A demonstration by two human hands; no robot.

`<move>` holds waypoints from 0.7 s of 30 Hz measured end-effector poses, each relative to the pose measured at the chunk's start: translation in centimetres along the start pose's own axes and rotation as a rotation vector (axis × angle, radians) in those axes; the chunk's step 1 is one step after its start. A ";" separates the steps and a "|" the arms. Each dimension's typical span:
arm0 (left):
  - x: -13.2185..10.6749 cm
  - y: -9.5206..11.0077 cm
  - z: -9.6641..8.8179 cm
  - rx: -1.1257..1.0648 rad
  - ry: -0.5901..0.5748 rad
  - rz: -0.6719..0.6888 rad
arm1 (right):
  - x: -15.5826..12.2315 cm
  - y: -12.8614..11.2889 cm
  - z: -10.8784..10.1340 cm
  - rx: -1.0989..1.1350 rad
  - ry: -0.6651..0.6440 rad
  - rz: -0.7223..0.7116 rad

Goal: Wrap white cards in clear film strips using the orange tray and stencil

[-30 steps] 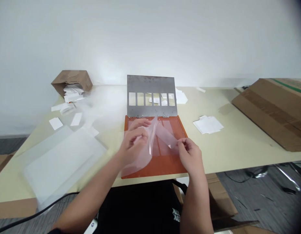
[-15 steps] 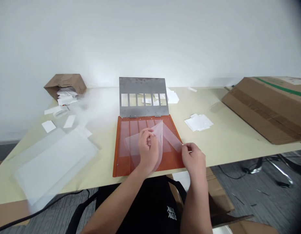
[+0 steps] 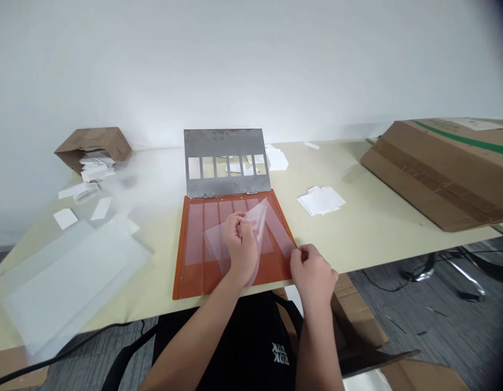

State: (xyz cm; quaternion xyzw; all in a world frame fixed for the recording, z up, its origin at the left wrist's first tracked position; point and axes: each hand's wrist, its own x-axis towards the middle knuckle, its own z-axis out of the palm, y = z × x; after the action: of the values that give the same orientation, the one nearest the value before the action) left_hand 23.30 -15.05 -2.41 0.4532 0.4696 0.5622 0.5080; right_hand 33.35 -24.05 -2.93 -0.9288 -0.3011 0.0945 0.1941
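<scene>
In front of me lies an orange board (image 3: 190, 282) with long pale strips laid across it. A grey metal plate (image 3: 222, 142) with a row of rectangular windows is hinged to its far edge and stands raised. My left hand (image 3: 240, 247) is closed on a clear plastic film (image 3: 214, 239), which bends up to a peak beside the fingers and hangs over the board. My right hand (image 3: 314, 274) is closed in a pinch at the board's right edge, on the lower end of a translucent film strip (image 3: 279, 231). Whether strip and film are joined, I cannot tell.
Large translucent sheets (image 3: 76, 282) overlap at the table's left, partly past the front edge. Behind them a brown paper bag (image 3: 113, 142) spills white pieces. A white card pile (image 3: 321, 201) lies right of the board. A big cardboard box (image 3: 434, 179) stands at the far right.
The view has shifted, so the table's things appear further left. My right hand has dropped slightly along the board's right edge. Both hands keep their hold.
</scene>
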 end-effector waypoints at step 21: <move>-0.1 -0.5 1.4 0.050 0.121 0.041 | -1.3 1.3 1.1 -0.027 0.119 0.008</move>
State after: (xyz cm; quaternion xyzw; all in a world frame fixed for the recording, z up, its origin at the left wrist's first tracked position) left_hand 24.72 -14.98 -2.72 0.4403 0.5039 0.5872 0.4555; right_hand 32.69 -25.41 -4.40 -0.9365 -0.2866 0.0359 0.1990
